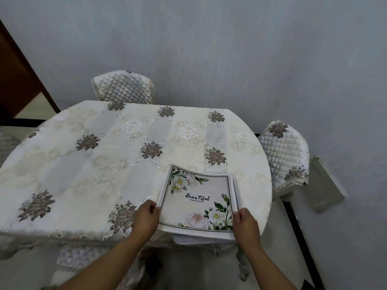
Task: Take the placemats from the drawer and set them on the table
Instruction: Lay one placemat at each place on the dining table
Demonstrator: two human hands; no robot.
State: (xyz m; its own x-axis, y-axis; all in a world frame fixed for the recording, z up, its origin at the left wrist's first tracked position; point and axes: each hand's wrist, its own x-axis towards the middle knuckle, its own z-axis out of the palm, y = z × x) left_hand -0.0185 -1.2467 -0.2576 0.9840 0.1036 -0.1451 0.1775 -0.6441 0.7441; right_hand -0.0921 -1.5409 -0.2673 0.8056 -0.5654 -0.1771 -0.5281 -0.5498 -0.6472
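Left hand [146, 216] and right hand [246, 225] each pinch a side edge of the placemats [199, 203], apparently a stack, which lie at the counter [94, 168] near edge and overhang it. Released here, the lower mats could slide off.

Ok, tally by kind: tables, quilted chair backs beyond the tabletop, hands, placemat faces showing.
table: 1
quilted chair backs: 2, far, right
hands: 2, left hand, right hand
floral placemat, face up: 1, more hidden beneath
Total: 6
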